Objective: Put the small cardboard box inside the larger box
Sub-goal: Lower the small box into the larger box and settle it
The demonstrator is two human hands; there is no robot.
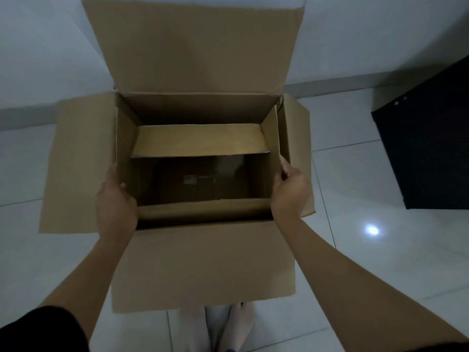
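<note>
The larger cardboard box (203, 262) stands open on the floor with all of its flaps spread outward. The small cardboard box (200, 141) sits down inside it, its own flaps open and its interior dark. An upright side panel at each side looks like a flap of the small box, close against the larger box's walls. My left hand (115, 201) grips the left panel with the thumb inside. My right hand (290, 191) pinches the right panel near its top edge. The fingertips of both hands are hidden behind the cardboard.
Pale glossy floor tiles (355, 199) surround the box, with a light reflection at the right. A dark cabinet (426, 148) stands at the right. A white wall (38, 59) runs behind the box. My feet (228, 326) show below the near flap.
</note>
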